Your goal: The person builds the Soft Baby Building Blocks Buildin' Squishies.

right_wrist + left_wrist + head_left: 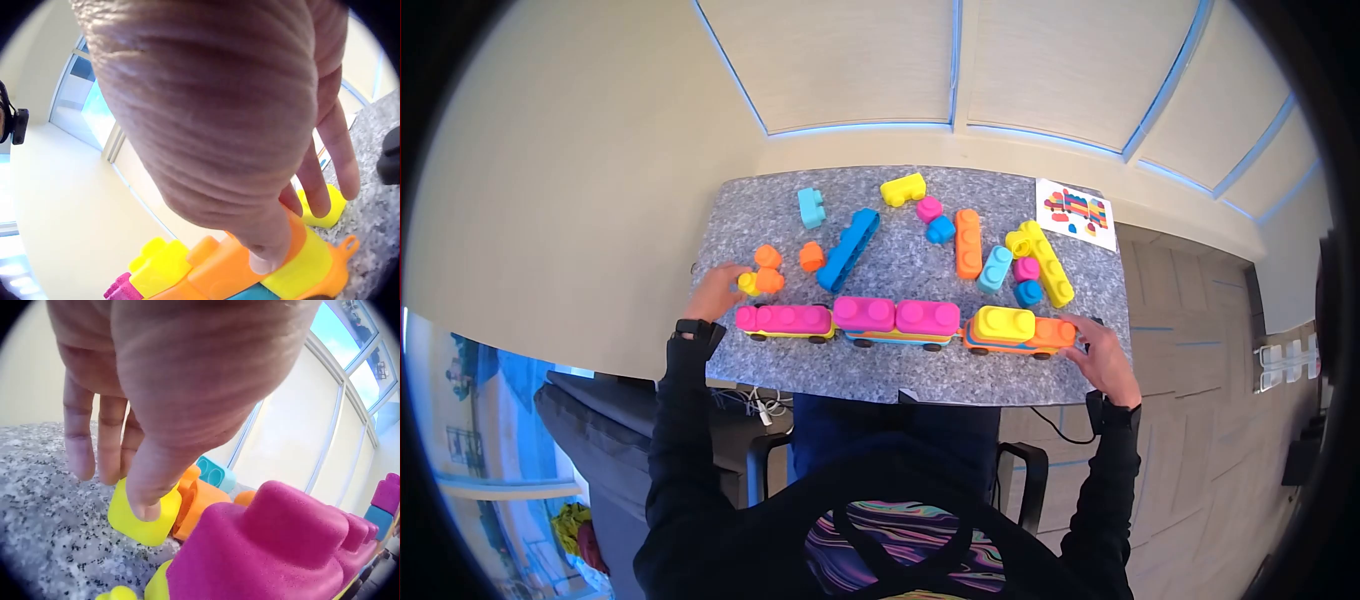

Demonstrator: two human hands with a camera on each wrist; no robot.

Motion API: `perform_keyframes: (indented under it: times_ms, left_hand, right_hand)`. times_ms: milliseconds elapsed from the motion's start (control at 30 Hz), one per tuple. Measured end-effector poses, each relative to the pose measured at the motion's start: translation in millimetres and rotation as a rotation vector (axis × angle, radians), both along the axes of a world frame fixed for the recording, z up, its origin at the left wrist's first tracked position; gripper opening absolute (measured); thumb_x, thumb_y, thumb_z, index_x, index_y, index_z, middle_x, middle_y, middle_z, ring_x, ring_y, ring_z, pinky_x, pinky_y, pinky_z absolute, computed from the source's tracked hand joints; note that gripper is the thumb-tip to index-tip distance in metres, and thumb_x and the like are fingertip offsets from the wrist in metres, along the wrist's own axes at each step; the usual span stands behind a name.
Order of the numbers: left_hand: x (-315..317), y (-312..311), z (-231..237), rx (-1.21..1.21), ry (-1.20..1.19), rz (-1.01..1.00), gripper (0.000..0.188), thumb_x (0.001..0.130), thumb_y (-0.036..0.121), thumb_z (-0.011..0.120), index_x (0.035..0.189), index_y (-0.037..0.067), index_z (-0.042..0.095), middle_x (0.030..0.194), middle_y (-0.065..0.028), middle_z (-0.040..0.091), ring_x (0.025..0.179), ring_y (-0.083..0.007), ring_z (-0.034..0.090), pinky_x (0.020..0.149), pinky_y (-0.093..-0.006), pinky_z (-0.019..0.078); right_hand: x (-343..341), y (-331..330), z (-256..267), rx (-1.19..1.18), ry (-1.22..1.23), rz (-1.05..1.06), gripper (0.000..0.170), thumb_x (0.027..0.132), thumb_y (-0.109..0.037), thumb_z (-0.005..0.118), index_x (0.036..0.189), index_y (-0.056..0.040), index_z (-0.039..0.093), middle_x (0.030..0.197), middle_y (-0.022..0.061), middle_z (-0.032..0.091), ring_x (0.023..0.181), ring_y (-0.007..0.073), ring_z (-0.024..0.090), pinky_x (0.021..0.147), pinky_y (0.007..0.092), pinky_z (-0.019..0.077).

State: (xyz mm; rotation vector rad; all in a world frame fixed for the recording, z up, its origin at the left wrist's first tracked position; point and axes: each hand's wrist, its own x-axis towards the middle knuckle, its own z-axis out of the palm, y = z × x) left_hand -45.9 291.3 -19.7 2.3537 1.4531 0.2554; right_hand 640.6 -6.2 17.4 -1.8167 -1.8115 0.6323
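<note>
My left hand [718, 290] is at the table's left side, its thumb and fingers about a small yellow block [153, 519]. Beside that block lie small orange blocks [769, 280]. A row of three wheeled block cars runs along the front: pink blocks [795, 318] on a yellow base, two large pink blocks [927, 317] on the middle car, and a yellow block [1004, 323] on the right car. At the right car's end, my right hand [1108, 362] grips an orange block [222, 267] between thumb and fingers.
Behind the cars lie a long blue piece [850, 248], an orange block [968, 245], a long yellow block [1050, 266], a light blue block [811, 208] and several smaller blocks. A printed picture sheet [1078, 213] lies at the back right corner of the granite-patterned table [850, 378].
</note>
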Motion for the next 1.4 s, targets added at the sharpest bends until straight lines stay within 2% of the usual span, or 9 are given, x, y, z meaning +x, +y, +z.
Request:
perform_keyframes:
  times_ms: [233,300,467,633,800,900,1133,1233,1400]
  left_hand:
    - [-27.3,2.5,-20.8,0.016,-0.181,0.045,0.042,0.085,0.0,0.091,0.124,0.001,0.078,0.122,-0.0161,0.08,0.107,-0.0374,0.078,0.094,-0.0454,0.0628]
    - [-29.3,-6.0,-6.9,0.07,-0.134,0.186,0.039,0.089,0.001,0.091,0.125,0.002,0.077,0.127,-0.0152,0.082,0.106,-0.0321,0.08,0.087,-0.043,0.065]
    - [59.5,-45.1,78.4,0.187,-0.345,0.125,0.037,0.093,0.004,0.09,0.127,0.003,0.077,0.132,-0.014,0.083,0.113,-0.0264,0.081,0.091,-0.0405,0.0668]
    - [207.0,-105.0,146.8,0.172,-0.491,-0.21,0.038,0.095,0.007,0.09,0.131,0.003,0.077,0.134,-0.0131,0.08,0.116,-0.0278,0.079,0.098,-0.0398,0.0639]
    - [315.8,-150.8,138.3,0.04,-0.619,-0.647,0.04,0.096,0.018,0.091,0.131,0.004,0.076,0.133,-0.0133,0.077,0.118,-0.036,0.076,0.101,-0.0436,0.0616]
    - [347.2,-170.5,129.4,-0.054,-0.653,-0.717,0.041,0.096,0.02,0.092,0.13,0.003,0.076,0.133,-0.0147,0.076,0.118,-0.037,0.076,0.1,-0.0439,0.062]
    - [364.1,-190.3,107.2,-0.023,-0.761,-0.617,0.046,0.096,0.022,0.092,0.135,0.002,0.075,0.136,-0.0168,0.076,0.12,-0.0369,0.077,0.102,-0.0444,0.0626]
    - [342.5,-177.8,97.3,0.067,-0.689,-0.595,0.05,0.096,0.022,0.093,0.138,0.002,0.074,0.137,-0.0161,0.077,0.121,-0.0365,0.077,0.103,-0.0446,0.0626]
    - [287.5,-159.7,95.2,0.184,-0.515,-0.397,0.043,0.095,0.018,0.093,0.133,0.003,0.078,0.137,-0.015,0.078,0.123,-0.0361,0.076,0.104,-0.0441,0.0623]
  right_hand:
    - [-10.9,-7.1,23.2,0.106,-0.096,-0.02,0.067,0.09,-0.012,0.093,0.15,-0.0021,0.068,0.144,0.0247,0.075,0.132,0.0489,0.071,0.112,0.051,0.0586]
    - [-21.3,-10.0,41.6,0.148,-0.111,-0.066,0.065,0.09,-0.011,0.093,0.15,-0.0014,0.068,0.144,0.0249,0.075,0.132,0.0492,0.071,0.112,0.051,0.0586]
    - [-37.7,-9.6,64.0,0.308,-0.167,-0.093,0.061,0.091,-0.008,0.091,0.148,-0.0002,0.069,0.141,0.0243,0.076,0.13,0.0482,0.072,0.11,0.0508,0.0597]
    - [-80.3,-0.6,95.4,0.436,-0.113,0.069,0.055,0.092,-0.005,0.091,0.144,-0.0009,0.073,0.14,0.0216,0.078,0.129,0.0452,0.074,0.109,0.0508,0.0615]
    - [-111.7,-2.5,103.8,0.501,-0.05,0.196,0.067,0.091,-0.013,0.093,0.152,-0.0026,0.067,0.145,0.0184,0.076,0.131,0.0429,0.074,0.109,0.0506,0.0617]
    - [-108.1,-10.3,90.4,0.462,-0.029,0.2,0.07,0.092,-0.011,0.093,0.155,-0.0035,0.065,0.147,0.0201,0.074,0.132,0.0427,0.073,0.109,0.05,0.0617]
    - [-80.5,-21.7,79.0,0.428,-0.005,0.073,0.061,0.094,-0.004,0.089,0.152,-0.003,0.069,0.146,0.0222,0.073,0.132,0.0446,0.072,0.111,0.0498,0.0601]
    - [-57.0,-13.9,56.9,0.411,-0.018,-0.077,0.058,0.094,0.0,0.086,0.15,-0.0032,0.07,0.146,0.0223,0.073,0.133,0.0461,0.071,0.113,0.0493,0.0589]
    - [-45.0,-8.1,31.3,0.323,0.073,-0.02,0.058,0.094,0.002,0.085,0.149,-0.003,0.069,0.147,0.0225,0.073,0.135,0.0463,0.071,0.115,0.0486,0.0581]
